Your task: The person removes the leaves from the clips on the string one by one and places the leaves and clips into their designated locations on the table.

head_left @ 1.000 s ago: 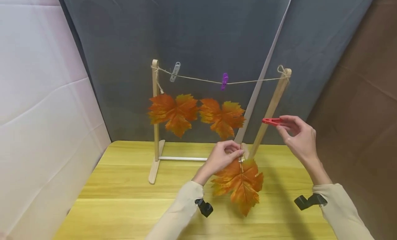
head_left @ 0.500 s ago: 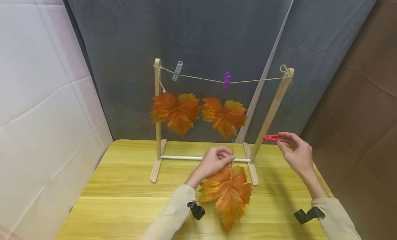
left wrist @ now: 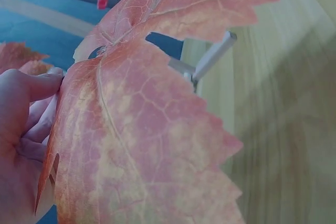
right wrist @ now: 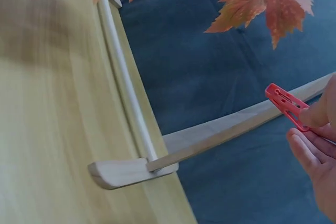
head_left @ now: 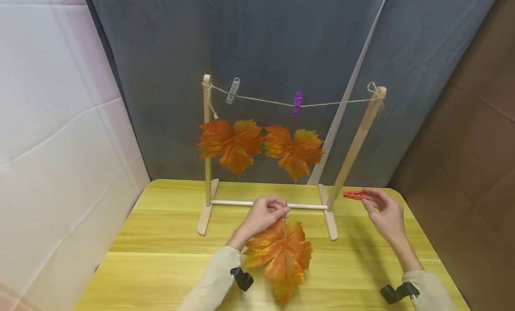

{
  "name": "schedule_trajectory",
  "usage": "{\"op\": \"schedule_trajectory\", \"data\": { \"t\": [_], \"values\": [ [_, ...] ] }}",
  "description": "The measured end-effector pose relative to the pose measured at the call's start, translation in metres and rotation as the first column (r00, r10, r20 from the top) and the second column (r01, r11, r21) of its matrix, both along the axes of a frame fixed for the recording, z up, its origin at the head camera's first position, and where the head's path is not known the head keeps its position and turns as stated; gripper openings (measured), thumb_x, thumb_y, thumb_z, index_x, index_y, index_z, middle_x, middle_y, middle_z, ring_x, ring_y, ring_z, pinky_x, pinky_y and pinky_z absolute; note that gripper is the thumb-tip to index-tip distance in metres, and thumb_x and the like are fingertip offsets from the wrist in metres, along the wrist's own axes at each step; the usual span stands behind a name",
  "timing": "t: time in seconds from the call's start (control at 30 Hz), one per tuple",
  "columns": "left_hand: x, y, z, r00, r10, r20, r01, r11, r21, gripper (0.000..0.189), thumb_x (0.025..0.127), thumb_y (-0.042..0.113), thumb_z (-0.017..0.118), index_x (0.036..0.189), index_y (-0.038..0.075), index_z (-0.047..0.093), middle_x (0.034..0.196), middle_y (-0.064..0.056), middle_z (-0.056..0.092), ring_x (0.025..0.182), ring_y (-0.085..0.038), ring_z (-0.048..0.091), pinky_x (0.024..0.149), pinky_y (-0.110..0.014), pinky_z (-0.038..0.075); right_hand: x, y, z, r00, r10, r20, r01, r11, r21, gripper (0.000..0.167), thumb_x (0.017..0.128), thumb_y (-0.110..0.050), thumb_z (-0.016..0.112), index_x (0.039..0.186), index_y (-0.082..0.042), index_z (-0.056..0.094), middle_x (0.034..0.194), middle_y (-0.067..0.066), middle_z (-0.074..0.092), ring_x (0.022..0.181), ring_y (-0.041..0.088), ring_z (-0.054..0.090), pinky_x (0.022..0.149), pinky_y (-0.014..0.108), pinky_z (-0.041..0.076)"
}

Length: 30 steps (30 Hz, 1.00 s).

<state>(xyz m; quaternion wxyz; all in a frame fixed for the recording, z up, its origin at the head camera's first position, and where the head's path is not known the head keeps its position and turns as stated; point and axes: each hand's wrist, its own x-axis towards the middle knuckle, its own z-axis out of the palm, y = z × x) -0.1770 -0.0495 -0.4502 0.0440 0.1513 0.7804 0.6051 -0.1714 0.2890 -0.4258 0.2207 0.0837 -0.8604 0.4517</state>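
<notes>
One table (head_left: 141,257) bore rack (head_left: 307,206) near far edge, feet spread, seemingly for steadiness. Left leaf (head_left: 231,144) and right leaf (head_left: 294,151) hung below line (head_left: 265,101). Third leaf (head_left: 283,257) dangled over table, my left hand (head_left: 263,215) pinching its stem, likely sparing blade creases. My right hand (head_left: 386,216), well apart, pinched red clip (head_left: 354,195) by one end, leaving other free. Open room lay between hands, also along line from purple clip (head_left: 297,104) to right post (head_left: 357,145).

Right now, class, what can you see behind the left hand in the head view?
The white rod and yellow table show either side of the left hand; the parts directly behind it are covered.
</notes>
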Motion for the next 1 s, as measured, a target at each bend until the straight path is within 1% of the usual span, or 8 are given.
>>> {"op": "schedule_trajectory", "data": {
  "t": [0.13, 0.23, 0.53, 0.63, 0.83, 0.87, 0.93, 1.0],
  "values": [
    [0.005, -0.015, -0.009, 0.999, 0.035, 0.008, -0.035, 0.999, 0.000, 0.017, 0.095, 0.015, 0.072, 0.103, 0.000, 0.071, 0.084, -0.014, 0.076, 0.070, -0.016, 0.072, 0.061, -0.022, 0.054, 0.004, 0.000, -0.011, 1.000, -0.002, 0.028, 0.003, 0.999, -0.032, 0.028, 0.093, 0.004, 0.067, 0.120, 0.007, 0.067, 0.110, 0.029, 0.072, 0.089, -0.019, 0.062, 0.080, 0.002, 0.048],
    [0.008, -0.028, -0.015, 0.998, 0.056, 0.015, -0.056, 0.998, -0.014, 0.017, 0.095, 0.015, 0.072, 0.103, 0.000, 0.071, 0.084, -0.013, 0.076, 0.070, -0.015, 0.071, 0.061, -0.022, 0.054, 0.007, 0.002, -0.019, 0.998, -0.004, 0.060, 0.008, 0.999, -0.054, 0.028, 0.093, 0.004, 0.067, 0.121, 0.007, 0.067, 0.111, 0.030, 0.071, 0.089, -0.020, 0.061, 0.080, 0.003, 0.049],
    [0.014, -0.067, -0.027, 0.995, 0.084, 0.044, -0.082, 0.995, -0.049, 0.014, 0.096, 0.010, 0.069, 0.102, -0.003, 0.069, 0.082, -0.012, 0.075, 0.071, -0.013, 0.071, 0.062, -0.022, 0.055, 0.011, 0.009, -0.043, 0.995, -0.004, 0.103, 0.017, 0.991, -0.134, 0.029, 0.092, 0.006, 0.069, 0.121, 0.008, 0.067, 0.112, 0.030, 0.071, 0.088, -0.017, 0.062, 0.078, 0.004, 0.050],
    [0.018, -0.082, -0.028, 0.993, 0.102, 0.057, -0.099, 0.994, -0.048, 0.014, 0.096, 0.008, 0.068, 0.101, -0.004, 0.068, 0.082, -0.012, 0.074, 0.071, -0.014, 0.071, 0.062, -0.022, 0.055, 0.011, 0.011, -0.048, 0.989, -0.001, 0.147, 0.024, 0.988, -0.152, 0.030, 0.093, 0.004, 0.068, 0.122, 0.008, 0.066, 0.112, 0.025, 0.073, 0.089, -0.016, 0.062, 0.078, 0.006, 0.051],
    [0.027, -0.110, -0.035, 0.985, 0.144, 0.095, -0.141, 0.989, -0.038, 0.016, 0.097, 0.005, 0.066, 0.102, -0.010, 0.066, 0.082, -0.017, 0.073, 0.068, -0.012, 0.069, 0.062, -0.022, 0.055, 0.014, 0.017, -0.061, 0.978, 0.015, 0.209, 0.019, 0.986, -0.163, 0.031, 0.095, 0.001, 0.065, 0.125, 0.006, 0.064, 0.107, -0.003, 0.076, 0.091, -0.016, 0.063, 0.078, 0.008, 0.052],
    [0.029, -0.114, -0.036, 0.983, 0.152, 0.100, -0.149, 0.988, -0.038, 0.017, 0.097, 0.005, 0.066, 0.103, -0.011, 0.065, 0.082, -0.018, 0.073, 0.068, -0.011, 0.068, 0.062, -0.021, 0.055, 0.014, 0.018, -0.063, 0.976, 0.016, 0.216, 0.020, 0.986, -0.166, 0.031, 0.095, 0.001, 0.065, 0.126, 0.006, 0.064, 0.107, -0.005, 0.076, 0.090, -0.016, 0.063, 0.078, 0.008, 0.053],
    [0.033, -0.123, -0.039, 0.980, 0.167, 0.105, -0.164, 0.986, -0.038, 0.018, 0.097, 0.005, 0.066, 0.104, -0.011, 0.065, 0.082, -0.016, 0.073, 0.068, -0.011, 0.068, 0.062, -0.021, 0.055, 0.014, 0.020, -0.066, 0.972, 0.020, 0.232, 0.020, 0.985, -0.171, 0.032, 0.096, 0.001, 0.065, 0.127, 0.006, 0.063, 0.109, -0.002, 0.076, 0.091, -0.016, 0.063, 0.079, 0.008, 0.053],
    [0.036, -0.132, -0.042, 0.976, 0.188, 0.113, -0.183, 0.982, -0.048, 0.018, 0.097, 0.006, 0.066, 0.105, -0.011, 0.065, 0.081, -0.015, 0.073, 0.067, -0.011, 0.068, 0.062, -0.022, 0.055, 0.015, 0.021, -0.069, 0.968, 0.016, 0.251, 0.027, 0.986, -0.166, 0.032, 0.096, 0.001, 0.064, 0.127, 0.006, 0.063, 0.112, 0.007, 0.076, 0.091, -0.016, 0.063, 0.079, 0.008, 0.052]
  ]
}}
